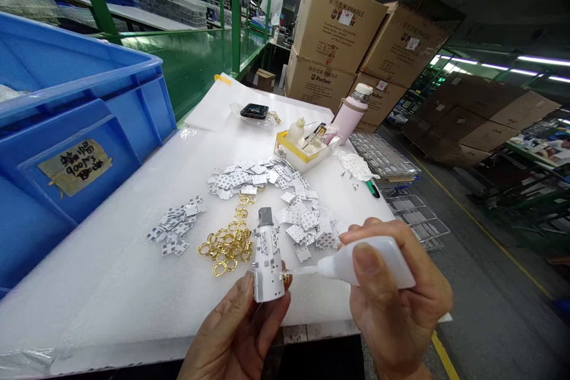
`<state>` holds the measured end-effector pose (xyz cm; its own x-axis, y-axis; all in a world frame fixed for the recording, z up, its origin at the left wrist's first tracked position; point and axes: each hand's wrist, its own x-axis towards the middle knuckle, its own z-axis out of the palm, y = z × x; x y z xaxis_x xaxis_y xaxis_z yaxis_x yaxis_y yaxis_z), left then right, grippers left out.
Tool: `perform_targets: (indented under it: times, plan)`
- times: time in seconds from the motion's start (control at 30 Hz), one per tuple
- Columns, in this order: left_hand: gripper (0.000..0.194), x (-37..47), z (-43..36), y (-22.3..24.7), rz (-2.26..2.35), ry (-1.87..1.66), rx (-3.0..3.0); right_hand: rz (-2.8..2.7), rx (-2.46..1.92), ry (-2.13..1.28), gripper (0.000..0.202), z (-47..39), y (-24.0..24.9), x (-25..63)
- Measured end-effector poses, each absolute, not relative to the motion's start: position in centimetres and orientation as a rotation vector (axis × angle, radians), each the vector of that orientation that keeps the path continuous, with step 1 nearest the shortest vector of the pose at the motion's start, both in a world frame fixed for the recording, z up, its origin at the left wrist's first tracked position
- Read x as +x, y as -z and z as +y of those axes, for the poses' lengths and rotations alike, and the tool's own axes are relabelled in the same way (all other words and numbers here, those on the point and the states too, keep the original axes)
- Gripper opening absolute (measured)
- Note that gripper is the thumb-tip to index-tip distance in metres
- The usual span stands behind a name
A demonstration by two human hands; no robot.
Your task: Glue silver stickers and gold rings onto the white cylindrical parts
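My left hand [240,323] grips a white model tower [268,261] with a grey cap by its lower end, held upright near the table's front edge. In my right hand [396,303] is a white squeeze glue bottle [385,261], lying sideways with its thin nozzle pointing left. The nozzle tip meets or nearly touches the tower's right side, beside a small gold part. Just behind the tower lies a heap of gold rings [229,243]. Flat white perforated pieces [309,219] are piled to its right, with more white pieces [249,175] behind and a smaller pile [176,225] at left.
A large blue crate [129,113] borders the table on the left. Toward the back stand a yellow-edged tray [294,157] of small bottles and tools, a pink flask [350,116] and a black device [254,111]. Stacked cartons [333,35] rise behind; crumpled tissue [355,164] lies right.
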<state>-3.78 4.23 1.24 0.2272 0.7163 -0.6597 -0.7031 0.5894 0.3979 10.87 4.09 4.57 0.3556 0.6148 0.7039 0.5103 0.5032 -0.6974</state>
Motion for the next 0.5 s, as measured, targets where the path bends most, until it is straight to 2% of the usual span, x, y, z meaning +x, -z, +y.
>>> perform_targets:
  times: [0.13,0.33,0.5]
  plan:
    - [0.030,-3.60,4.42,-1.28,0.920,-0.984,0.020,-1.215,-1.098,-0.153,0.014,3.52,-4.56,11.10]
    - [0.021,-3.63,4.40,-1.30,0.903,-0.972,-0.005,-1.271,-1.167,-0.143,0.011,3.26,-4.39,11.13]
    - [0.024,-3.85,4.28,-0.82,0.874,-0.967,-0.064,-1.309,-1.172,-0.069,0.012,3.43,-4.36,11.03]
